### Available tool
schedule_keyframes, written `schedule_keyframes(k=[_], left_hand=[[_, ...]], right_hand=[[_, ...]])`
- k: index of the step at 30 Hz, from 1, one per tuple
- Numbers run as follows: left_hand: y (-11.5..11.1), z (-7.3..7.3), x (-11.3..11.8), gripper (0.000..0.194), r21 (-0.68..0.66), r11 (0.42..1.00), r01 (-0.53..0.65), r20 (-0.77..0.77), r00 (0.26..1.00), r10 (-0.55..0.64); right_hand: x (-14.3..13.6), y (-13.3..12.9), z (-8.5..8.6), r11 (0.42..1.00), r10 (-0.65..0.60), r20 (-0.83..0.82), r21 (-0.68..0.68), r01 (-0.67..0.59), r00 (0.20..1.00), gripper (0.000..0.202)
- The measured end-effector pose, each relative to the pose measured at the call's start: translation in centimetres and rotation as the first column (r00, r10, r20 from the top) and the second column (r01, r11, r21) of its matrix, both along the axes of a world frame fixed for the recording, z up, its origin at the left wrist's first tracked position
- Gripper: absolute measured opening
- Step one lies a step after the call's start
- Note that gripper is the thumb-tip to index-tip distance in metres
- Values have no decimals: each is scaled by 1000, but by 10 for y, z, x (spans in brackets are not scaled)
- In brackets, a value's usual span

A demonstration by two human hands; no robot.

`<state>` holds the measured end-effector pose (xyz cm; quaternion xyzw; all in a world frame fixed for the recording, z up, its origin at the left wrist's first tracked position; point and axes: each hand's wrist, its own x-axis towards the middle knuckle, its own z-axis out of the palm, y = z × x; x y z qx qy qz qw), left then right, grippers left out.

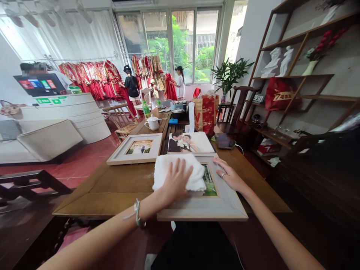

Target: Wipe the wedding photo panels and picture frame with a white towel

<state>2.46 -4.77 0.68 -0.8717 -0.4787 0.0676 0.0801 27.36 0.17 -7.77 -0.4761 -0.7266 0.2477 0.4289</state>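
My left hand (177,179) lies flat with spread fingers on a folded white towel (163,170). The towel rests on the left part of a light-framed picture (197,207) at the table's near edge and hides much of its image. On the right side of that frame rests my right hand (229,175), fingers stretched out and a ring on one of them. Behind, to the left, lies another framed photo (137,147). A borderless wedding photo print (205,142) lies just beyond the picture under my hands.
The wooden table (112,187) also bears a white lidded cup (152,122), a green bottle (146,109), a red-patterned paper bag (205,112) and a phone (225,141). Two people stand by red garments (90,80); another is behind a counter (67,116). A shelf (281,77) stands right.
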Motion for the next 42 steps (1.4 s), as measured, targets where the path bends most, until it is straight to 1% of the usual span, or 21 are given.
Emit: schedule_keyframes(k=[2, 3, 4, 6, 8, 10, 13, 15, 16, 17, 19, 22, 24, 26, 29, 32, 35, 39, 42], left_hand=[[22, -1, -3, 84, 37, 999, 34, 24, 999, -35], [29, 0, -4, 82, 40, 998, 43, 29, 999, -44], [32, 1, -5, 81, 31, 998, 46, 28, 998, -47], [26, 5, -8, 77, -22, 998, 52, 20, 998, -52], [7, 11, -11, 74, -104, 992, 69, 20, 998, -67], [-21, 20, -16, 74, -205, 974, 99, 40, 995, -93], [-66, 38, -22, 78, -367, 922, 122, 75, 992, -102], [-86, 47, -25, 83, -438, 894, 95, 69, 995, -72], [-90, 49, -26, 85, -454, 887, 84, 67, 996, -60], [-90, 49, -27, 86, -454, 888, 78, 68, 996, -53], [-78, 43, -29, 88, -410, 908, 83, 76, 995, -57], [-46, 25, -31, 88, -272, 958, 95, 87, 993, -74], [-25, 13, -32, 86, -174, 980, 96, 105, 991, -79], [-10, 4, -33, 81, -98, 990, 97, 122, 989, -85], [1, -6, -35, 76, -47, 990, 131, 121, 985, -124], [1, -11, -37, 77, -28, 986, 164, 115, 980, -160], [-3, -12, -38, 79, -35, 986, 162, 106, 982, -158], [-17, -4, -33, 83, -100, 987, 124, 87, 989, -116], [-37, 4, -28, 85, -161, 981, 109, 97, 991, -94]], right_hand=[[0, 0, 0, 1000, 0, 6, 4, 0, 1000, 46], [0, 0, -1, 1000, -2, 9, 8, 2, 1000, 46], [0, 1, -2, 1000, -6, 13, 14, 6, 1000, 46], [0, 2, -3, 999, -12, 27, 34, 11, 1000, 45], [1, 3, -4, 999, -2, 51, 52, -1, 999, 45], [1, 4, -4, 998, 15, 76, 58, -20, 997, 46], [2, 4, -4, 998, 21, 90, 54, -26, 996, 47], [1, 5, -4, 998, 21, 82, 56, -26, 996, 47], [1, 6, -4, 998, 23, 74, 60, -28, 997, 47], [1, 6, -4, 998, 25, 66, 62, -29, 998, 47], [1, 8, -5, 998, 26, 50, 61, -29, 998, 48], [3, 11, -5, 998, 36, 39, 48, -38, 999, 50], [4, 13, -5, 998, 47, 40, 41, -49, 998, 51], [4, 16, -3, 998, 46, 41, 32, -47, 998, 52], [4, 21, 3, 1000, 27, 34, 12, -28, 999, 55], [0, 28, 11, 999, 36, 27, 6, -36, 999, 55], [-4, 33, 16, 998, 56, 23, 17, -56, 998, 51], [-5, 36, 10, 994, 96, 28, 46, -97, 995, 52], [-2, 36, 3, 991, 112, 47, 63, -115, 993, 52]])
